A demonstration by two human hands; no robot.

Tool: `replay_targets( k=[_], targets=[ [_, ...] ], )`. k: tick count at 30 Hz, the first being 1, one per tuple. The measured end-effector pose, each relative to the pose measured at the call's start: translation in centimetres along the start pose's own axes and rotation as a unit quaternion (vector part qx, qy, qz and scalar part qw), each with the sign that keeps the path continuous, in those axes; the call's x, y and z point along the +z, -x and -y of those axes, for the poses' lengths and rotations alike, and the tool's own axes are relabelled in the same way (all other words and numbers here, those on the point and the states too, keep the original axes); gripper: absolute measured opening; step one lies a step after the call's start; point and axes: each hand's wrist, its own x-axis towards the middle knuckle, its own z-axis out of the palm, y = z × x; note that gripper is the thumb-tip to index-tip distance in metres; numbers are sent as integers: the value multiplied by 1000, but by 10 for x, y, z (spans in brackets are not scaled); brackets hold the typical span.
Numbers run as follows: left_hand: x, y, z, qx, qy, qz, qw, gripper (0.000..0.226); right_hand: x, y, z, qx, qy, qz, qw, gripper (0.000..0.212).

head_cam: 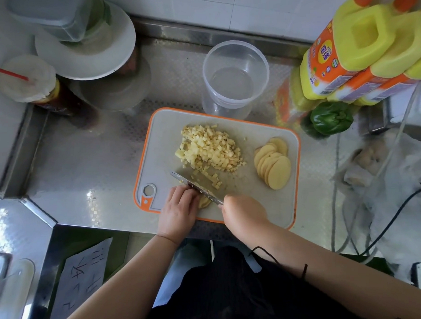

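Commercial-style kitchen: steel counter (84, 158), tiled wall (211, 7), cutting board (162, 123), oil jugs (368, 50).

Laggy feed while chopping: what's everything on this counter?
cutting board: one, white, orange rim, counter centre
diced potato: one pile, pale yellow, board middle
potato slices: one row, pale yellow, board right
potato piece: one, pale yellow, board's near edge
knife: one, steel, above potato piece
tub: one, clear, behind board
bell pepper: one, green, right of tub
bottles: three, yellow, far right
drink cup: one, white lid, far left
left hand: holds potato piece
right hand: grips knife
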Motion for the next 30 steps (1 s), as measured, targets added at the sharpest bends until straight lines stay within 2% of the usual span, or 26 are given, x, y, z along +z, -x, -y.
replay_targets(
  k=[6,12,14,17,22,30],
  targets=[
    [1,2,1,-6,1,2,1000,24,8,-4,2,19,-12,20,1000,34],
    [-2,0,0,4,-3,12,1000,24,-9,-16,-10,66,-159,67,983,38],
    [-4,-2,0,2,-5,24,1000,24,-11,-16,-14,65,-176,64,980,37],
    [-9,-3,2,2,-10,35,999,26,-12,-7,-17,67,-161,38,984,40],
    [-12,3,1,25,-35,32,999,30,-14,9,-12,14,-76,1,997,41],
    [-9,0,8,12,-36,39,999,31,-11,10,0,4,-48,1,999,41]
  ],
)
